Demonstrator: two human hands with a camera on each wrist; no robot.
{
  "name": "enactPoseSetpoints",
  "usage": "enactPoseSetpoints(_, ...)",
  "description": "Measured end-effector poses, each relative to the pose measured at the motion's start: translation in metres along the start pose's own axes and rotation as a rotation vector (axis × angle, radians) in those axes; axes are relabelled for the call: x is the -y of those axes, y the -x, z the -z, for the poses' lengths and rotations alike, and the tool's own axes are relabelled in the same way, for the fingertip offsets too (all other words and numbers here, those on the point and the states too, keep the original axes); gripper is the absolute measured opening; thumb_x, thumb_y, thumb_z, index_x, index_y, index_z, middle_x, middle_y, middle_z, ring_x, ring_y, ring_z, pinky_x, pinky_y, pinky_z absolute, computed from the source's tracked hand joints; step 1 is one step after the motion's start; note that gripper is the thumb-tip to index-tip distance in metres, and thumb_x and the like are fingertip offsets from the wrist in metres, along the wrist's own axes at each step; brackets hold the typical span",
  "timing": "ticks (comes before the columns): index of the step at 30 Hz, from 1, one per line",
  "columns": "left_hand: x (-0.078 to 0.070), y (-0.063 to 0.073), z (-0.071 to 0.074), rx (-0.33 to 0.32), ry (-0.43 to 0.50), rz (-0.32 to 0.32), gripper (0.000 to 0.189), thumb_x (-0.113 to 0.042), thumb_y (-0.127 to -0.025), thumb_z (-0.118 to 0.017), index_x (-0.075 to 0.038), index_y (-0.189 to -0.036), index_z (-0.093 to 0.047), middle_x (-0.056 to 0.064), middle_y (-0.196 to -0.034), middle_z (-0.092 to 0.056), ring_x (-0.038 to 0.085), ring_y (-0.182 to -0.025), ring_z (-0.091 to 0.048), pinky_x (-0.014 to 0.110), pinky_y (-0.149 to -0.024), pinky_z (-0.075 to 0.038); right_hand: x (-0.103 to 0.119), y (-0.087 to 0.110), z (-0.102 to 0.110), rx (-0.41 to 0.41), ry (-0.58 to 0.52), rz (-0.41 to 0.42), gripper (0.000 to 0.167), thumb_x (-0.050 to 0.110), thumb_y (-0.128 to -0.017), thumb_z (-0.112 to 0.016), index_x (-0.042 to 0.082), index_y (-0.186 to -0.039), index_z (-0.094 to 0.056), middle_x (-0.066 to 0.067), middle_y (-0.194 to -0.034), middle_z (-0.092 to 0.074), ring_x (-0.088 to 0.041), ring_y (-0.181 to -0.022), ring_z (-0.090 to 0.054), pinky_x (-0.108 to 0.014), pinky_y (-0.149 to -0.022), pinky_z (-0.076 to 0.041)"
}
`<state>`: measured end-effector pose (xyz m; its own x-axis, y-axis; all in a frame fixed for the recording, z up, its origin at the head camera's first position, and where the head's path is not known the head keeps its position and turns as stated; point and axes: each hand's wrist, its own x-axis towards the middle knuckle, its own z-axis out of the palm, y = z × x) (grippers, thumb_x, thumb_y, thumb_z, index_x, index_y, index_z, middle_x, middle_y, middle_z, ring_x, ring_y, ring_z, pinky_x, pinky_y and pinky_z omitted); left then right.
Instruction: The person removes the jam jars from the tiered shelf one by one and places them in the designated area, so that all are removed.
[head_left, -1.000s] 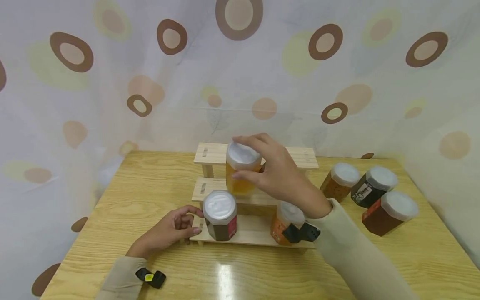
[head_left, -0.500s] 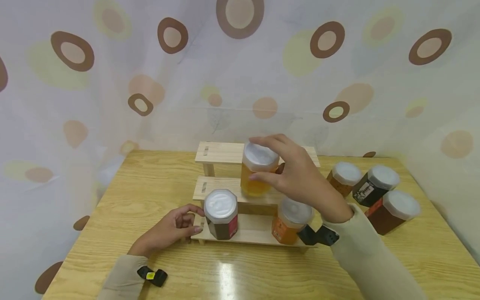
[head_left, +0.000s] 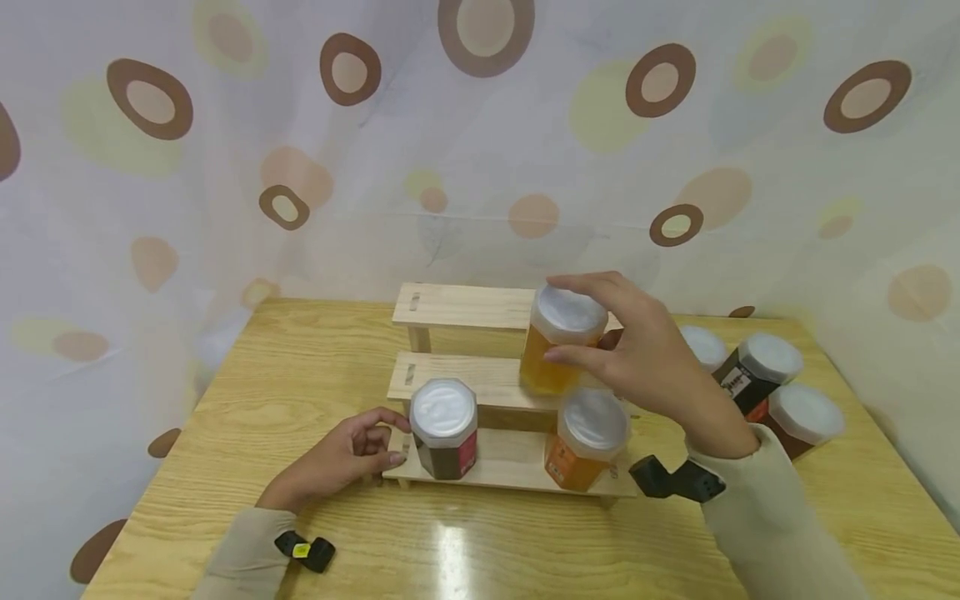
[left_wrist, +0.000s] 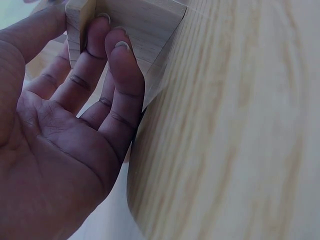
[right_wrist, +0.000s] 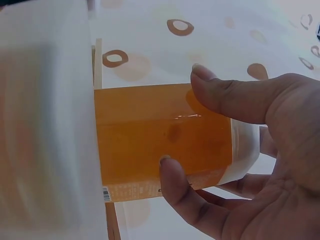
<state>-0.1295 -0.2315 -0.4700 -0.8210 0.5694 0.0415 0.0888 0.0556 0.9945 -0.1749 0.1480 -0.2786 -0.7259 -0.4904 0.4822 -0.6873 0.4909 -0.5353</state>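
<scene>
My right hand (head_left: 652,354) grips a clear jar of amber honey (head_left: 550,362) with a white lid, fingers and thumb around its upper part. The jar is upright at the right part of the middle step of a three-tier wooden rack (head_left: 465,305); whether its base touches is hard to tell. In the right wrist view the amber jar (right_wrist: 160,140) lies between thumb and fingers. My left hand (head_left: 341,457) holds the rack's left end, its curled fingers against the wood (left_wrist: 150,30). Beside it, a dark jar (head_left: 444,433) stands on the lowest step.
An orange jar (head_left: 585,442) stands on the lowest step at the right, close below my right hand. On the table (head_left: 300,367), several white-lidded jars, including a dark one (head_left: 759,371), stand at the right, partly behind my right arm. A patterned sheet (head_left: 480,150) hangs behind.
My right hand has carried the amber jar rightward along the rack, from left of the middle to its right part. My left hand has stayed at the rack's left end.
</scene>
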Motion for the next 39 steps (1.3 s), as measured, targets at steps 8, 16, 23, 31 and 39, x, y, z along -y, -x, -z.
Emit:
enactPoseSetpoints(8, 0.000, 0.000, 0.000, 0.000, 0.003, 0.006, 0.036, -0.001, -0.101, -0.064, 0.007, -0.134, -0.050, 0.003, -0.080, -0.060, 0.012, -0.064, -0.055, 0.033, -0.062, -0.058, -0.008, 0.013, 0.016, -0.010, -0.041, -0.037, 0.074, 0.004, -0.078, -0.091, 0.013, -0.145, -0.059, -0.005, -0.133, -0.061, -0.019, -0.104, -0.061, -0.023, -0.072, -0.060)
enactPoseSetpoints(16, -0.002, 0.001, 0.001, -0.003, -0.007, 0.005, 0.036, -0.002, -0.101, -0.065, 0.006, -0.134, -0.051, 0.002, -0.080, -0.060, 0.012, -0.065, -0.056, 0.034, -0.062, -0.059, -0.021, 0.027, 0.029, -0.037, -0.039, -0.072, 0.076, 0.000, -0.078, -0.090, 0.014, -0.146, -0.058, -0.004, -0.135, -0.060, -0.012, -0.108, -0.059, -0.018, -0.074, -0.058)
enactPoseSetpoints(23, -0.001, 0.000, 0.001, 0.004, -0.003, -0.009, 0.037, -0.001, -0.101, -0.065, 0.006, -0.135, -0.051, 0.002, -0.079, -0.059, 0.014, -0.063, -0.056, 0.033, -0.061, -0.058, -0.025, 0.040, 0.042, -0.057, -0.028, -0.133, 0.077, -0.003, -0.078, -0.089, 0.016, -0.146, -0.059, -0.005, -0.134, -0.059, -0.011, -0.109, -0.053, -0.014, -0.075, -0.055)
enactPoseSetpoints(31, 0.002, 0.001, 0.002, 0.000, -0.011, -0.011, 0.038, 0.000, -0.101, -0.065, 0.005, -0.135, -0.051, 0.001, -0.078, -0.059, 0.015, -0.063, -0.056, 0.034, -0.060, -0.058, -0.034, 0.055, 0.052, -0.072, -0.028, -0.223, 0.076, -0.003, -0.081, -0.087, 0.021, -0.146, -0.058, 0.001, -0.131, -0.057, -0.014, -0.109, -0.053, -0.015, -0.072, -0.056)
enactPoseSetpoints(39, 0.002, 0.000, 0.000, 0.005, 0.007, -0.011, 0.037, 0.000, -0.101, -0.065, 0.004, -0.135, -0.051, 0.001, -0.078, -0.058, 0.014, -0.062, -0.054, 0.033, -0.061, -0.058, -0.049, 0.072, 0.061, -0.094, 0.000, -0.282, 0.074, -0.003, -0.081, -0.087, 0.019, -0.145, -0.059, 0.004, -0.126, -0.056, -0.012, -0.099, -0.055, -0.014, -0.065, -0.054)
